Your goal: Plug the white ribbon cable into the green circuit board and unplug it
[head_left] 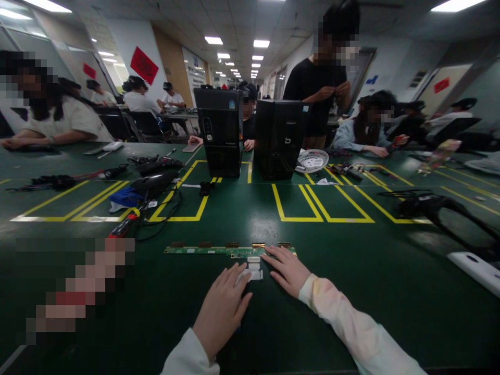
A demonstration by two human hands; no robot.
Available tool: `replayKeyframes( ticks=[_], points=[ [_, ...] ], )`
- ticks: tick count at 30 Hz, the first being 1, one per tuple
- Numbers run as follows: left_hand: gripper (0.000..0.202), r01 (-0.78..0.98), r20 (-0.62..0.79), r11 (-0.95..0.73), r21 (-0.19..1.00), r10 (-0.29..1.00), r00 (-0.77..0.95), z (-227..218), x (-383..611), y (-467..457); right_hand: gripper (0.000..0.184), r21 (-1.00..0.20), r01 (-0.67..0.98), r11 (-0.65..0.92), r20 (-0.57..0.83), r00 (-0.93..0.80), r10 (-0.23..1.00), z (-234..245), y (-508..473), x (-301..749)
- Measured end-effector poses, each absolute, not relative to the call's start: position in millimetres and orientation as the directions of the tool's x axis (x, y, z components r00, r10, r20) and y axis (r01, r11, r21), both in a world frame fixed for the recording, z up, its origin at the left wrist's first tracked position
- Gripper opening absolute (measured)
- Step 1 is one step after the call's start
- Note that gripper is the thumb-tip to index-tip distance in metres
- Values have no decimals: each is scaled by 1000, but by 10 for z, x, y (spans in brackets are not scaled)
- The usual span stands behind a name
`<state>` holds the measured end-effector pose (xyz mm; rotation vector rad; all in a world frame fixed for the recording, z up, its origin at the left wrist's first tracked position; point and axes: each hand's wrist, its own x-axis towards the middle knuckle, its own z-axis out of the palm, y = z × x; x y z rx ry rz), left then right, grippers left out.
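Note:
A long, narrow green circuit board strip (203, 250) lies across the dark green table in front of me. A small white flat-cable piece (254, 268) hangs from its middle toward me. My left hand (222, 307) lies flat on the table, fingers stretched out, with the fingertips touching the white piece. My right hand (287, 271) also lies flat, fingers spread, with the fingertips resting on the strip's right part beside the white piece. Neither hand grips anything.
Two black computer towers (221, 130) (279, 136) stand at mid-table behind yellow floor-style markings (300, 205). Cables, a screwdriver (125, 225) and black tools lie at left; a white fan grille (311, 160) sits at back right. A white device (478, 270) lies at right. Several people sit around.

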<state>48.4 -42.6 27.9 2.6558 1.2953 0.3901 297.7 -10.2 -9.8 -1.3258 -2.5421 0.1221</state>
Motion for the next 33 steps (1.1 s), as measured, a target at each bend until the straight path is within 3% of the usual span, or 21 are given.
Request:
replayKeyframes(
  ticks=[10,16,25,33],
  points=[
    [49,932,143,-320,173,944,297,105,-298,-373,46,-194,780,595,216,-558,801,-51,-127,2957],
    [48,939,180,-297,171,947,267,-86,-488,-521,49,-212,714,667,148,-651,744,68,-158,2851],
    [45,926,240,-322,196,932,273,-84,-503,-377,67,-247,732,635,0,-656,755,203,-232,2847],
    [46,927,241,-325,186,930,278,-85,-509,-354,71,-142,821,553,4,-558,830,53,-585,3423]
  ],
)
